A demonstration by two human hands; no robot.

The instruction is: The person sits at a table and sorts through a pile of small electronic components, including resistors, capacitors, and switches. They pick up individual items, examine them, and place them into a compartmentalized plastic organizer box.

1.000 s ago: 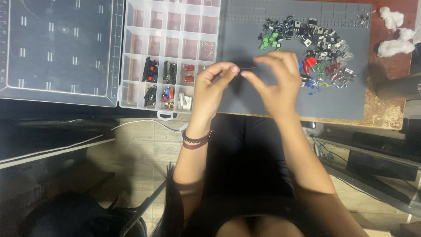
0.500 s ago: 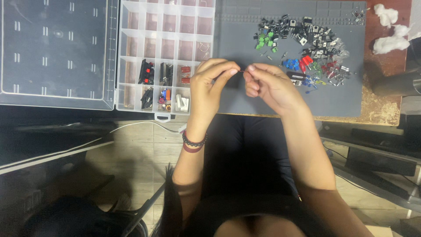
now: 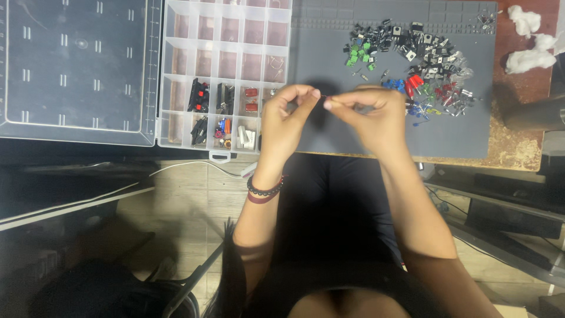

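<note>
Fingertips (image 3: 316,94) pinching thin wiry component (image 3: 323,99) over smooth grey mat (image 3: 329,135)

Left hand (image 3: 284,121) and right hand (image 3: 372,118) raised side by side, fingertips pinched, nearly touching. Forearms angle inward. Left wrist bent.
</note>
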